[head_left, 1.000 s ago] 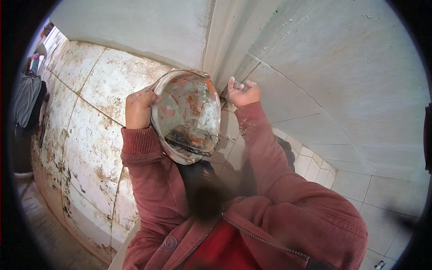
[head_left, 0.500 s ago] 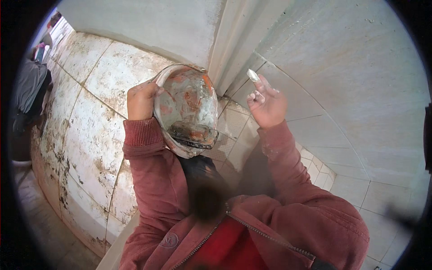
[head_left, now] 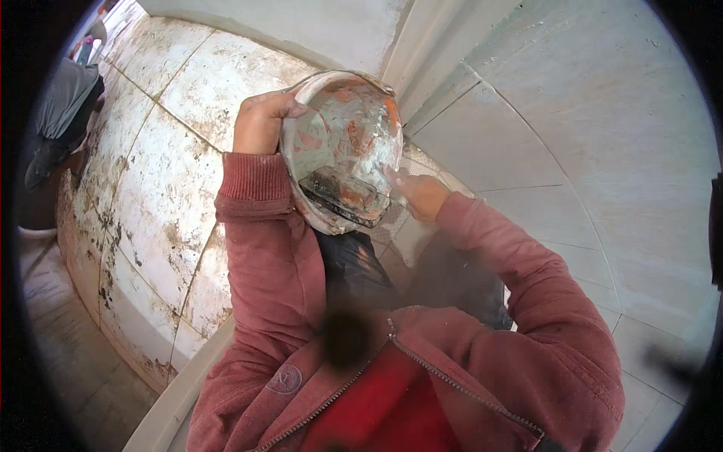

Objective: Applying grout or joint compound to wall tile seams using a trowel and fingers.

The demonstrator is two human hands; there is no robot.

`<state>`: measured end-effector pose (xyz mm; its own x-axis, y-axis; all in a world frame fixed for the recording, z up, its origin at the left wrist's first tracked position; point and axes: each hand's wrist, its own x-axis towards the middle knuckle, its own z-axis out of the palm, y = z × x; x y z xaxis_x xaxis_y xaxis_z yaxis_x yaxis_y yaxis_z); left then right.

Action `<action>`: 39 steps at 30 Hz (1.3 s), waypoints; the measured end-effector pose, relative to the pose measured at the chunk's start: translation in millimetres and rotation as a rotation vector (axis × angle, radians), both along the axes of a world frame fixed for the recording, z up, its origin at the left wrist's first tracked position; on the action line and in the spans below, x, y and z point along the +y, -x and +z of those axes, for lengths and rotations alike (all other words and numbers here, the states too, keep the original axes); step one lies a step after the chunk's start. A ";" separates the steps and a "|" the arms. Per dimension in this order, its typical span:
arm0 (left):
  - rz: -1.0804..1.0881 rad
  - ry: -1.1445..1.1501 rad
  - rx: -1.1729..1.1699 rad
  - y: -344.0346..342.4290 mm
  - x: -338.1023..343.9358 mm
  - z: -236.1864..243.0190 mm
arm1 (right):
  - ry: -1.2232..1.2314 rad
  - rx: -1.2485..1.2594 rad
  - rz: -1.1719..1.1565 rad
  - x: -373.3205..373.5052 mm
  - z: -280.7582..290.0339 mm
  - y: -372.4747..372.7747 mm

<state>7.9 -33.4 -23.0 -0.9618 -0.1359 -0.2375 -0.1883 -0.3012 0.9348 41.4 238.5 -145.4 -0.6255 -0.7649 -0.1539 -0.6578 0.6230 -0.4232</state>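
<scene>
My left hand (head_left: 262, 123) is closed on the rim of a plaster-smeared bucket (head_left: 324, 124), with the thumb over the edge. The bucket is tilted so its inside shows, coated in white and orange-brown smears. Low in its opening sits a dark, caked rectangular block (head_left: 346, 196) with an orange-brown patch; its kind is unclear. At the bucket's right edge is my right hand (head_left: 423, 194). A whitish fingertip of it points into the opening, but the fingers are blurred and partly hidden, so whether they hold anything does not show.
Grey wall tiles (head_left: 520, 135) rise close on my right, beside a pale door frame (head_left: 433, 53). Dirty white floor tiles (head_left: 162, 181) spread to the left. At the far left edge another person (head_left: 64, 113) in grey and dark clothing is partly visible.
My right hand has come down and left from beside the tiled wall, where a white lump sat on its raised fingertip, to the bucket's right edge. The bucket appears slightly higher and further right.
</scene>
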 end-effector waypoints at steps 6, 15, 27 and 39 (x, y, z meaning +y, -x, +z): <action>-0.045 0.058 0.028 7.7 -10.6 -12.3 | -0.252 -0.028 0.050 3.4 16.5 -6.6; 0.089 0.032 0.052 -6.9 -6.1 0.0 | -0.477 -0.103 -0.154 57.8 19.6 -36.7; -0.147 0.033 0.103 -2.6 3.0 7.7 | 0.249 0.095 -0.197 2.5 52.7 -2.1; -0.168 0.087 0.097 -4.9 0.7 12.6 | -0.180 -0.001 -0.180 -9.8 50.0 -6.4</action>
<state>12.8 -32.7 -10.4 -0.9904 0.0121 -0.1375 -0.1372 -0.1910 0.9719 47.8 228.7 -95.4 -0.7491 -0.6011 -0.2784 -0.5287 0.7957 -0.2955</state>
